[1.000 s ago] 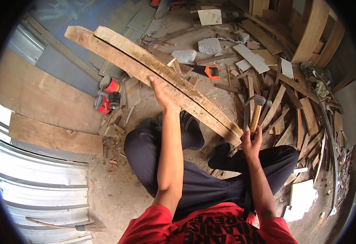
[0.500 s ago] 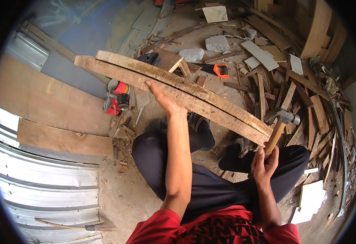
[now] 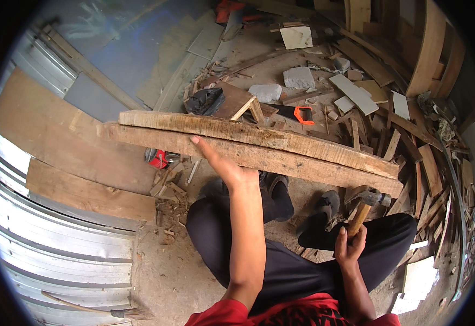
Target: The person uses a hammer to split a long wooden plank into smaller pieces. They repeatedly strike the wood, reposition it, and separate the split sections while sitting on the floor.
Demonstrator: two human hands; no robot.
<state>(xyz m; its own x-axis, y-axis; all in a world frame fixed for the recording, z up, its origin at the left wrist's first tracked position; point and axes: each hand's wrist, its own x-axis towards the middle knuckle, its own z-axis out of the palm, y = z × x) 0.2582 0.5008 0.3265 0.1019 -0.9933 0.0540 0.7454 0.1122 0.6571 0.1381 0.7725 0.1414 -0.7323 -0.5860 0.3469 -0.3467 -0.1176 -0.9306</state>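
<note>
Two long wooden boards (image 3: 281,142) lie side by side with a dark narrow gap between them, held up across the front of me. My left hand (image 3: 228,167) grips the nearer board near its middle, the thumb along its face and the other fingers hidden beneath. In my right hand (image 3: 350,247) is a claw hammer (image 3: 363,209), its wooden handle wrapped by the fingers and its head up. The hammer head is just below the boards' right end; whether it touches them I cannot tell.
A handsaw (image 3: 297,113) with an orange handle lies beyond the boards, beside a black plastic bag (image 3: 205,101). A red can (image 3: 159,157) stands at the left. Scrap wood (image 3: 427,168) is heaped on the right. A broom (image 3: 123,312) rests at lower left.
The boards have swung to lie more level, their left end coming nearer and their right end shifting right. The hammer has dropped lower, from beside the boards' end to just below it.
</note>
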